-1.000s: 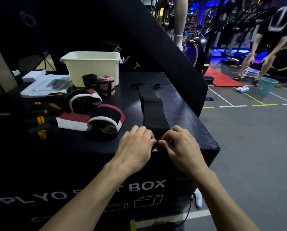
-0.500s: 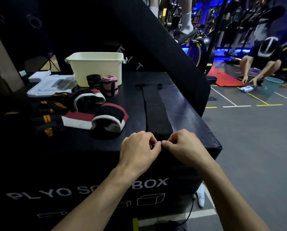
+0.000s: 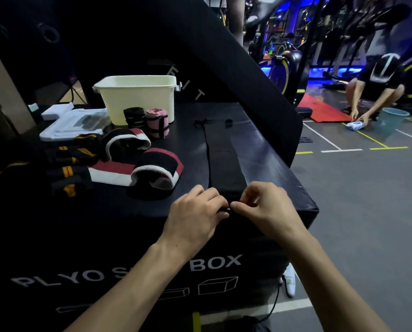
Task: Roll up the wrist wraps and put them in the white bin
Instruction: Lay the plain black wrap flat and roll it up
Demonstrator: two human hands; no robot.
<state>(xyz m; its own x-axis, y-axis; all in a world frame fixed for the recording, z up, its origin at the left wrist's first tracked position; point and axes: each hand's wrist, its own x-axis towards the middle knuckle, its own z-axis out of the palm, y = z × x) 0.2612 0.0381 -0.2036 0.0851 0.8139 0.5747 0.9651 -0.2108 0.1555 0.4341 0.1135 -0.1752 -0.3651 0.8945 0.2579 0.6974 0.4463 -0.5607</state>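
Left hand (image 3: 195, 216) and right hand (image 3: 265, 207), side by side, each pinch the near end of the black wrap (image 3: 224, 164), which extends flat away from both hands.

The scene is dim, and the black padded vinyl box (image 3: 260, 164) swallows most detail on the left. A soft sheen lies along its right top surface, lit from the far right. Saturated blue strip lights (image 3: 329, 68) glow at the far right. The cream plastic bin (image 3: 138, 99) is the brightest near object. Wide-angle distortion bends the edges, and the crouching person (image 3: 377, 92) at far right looks smeared.
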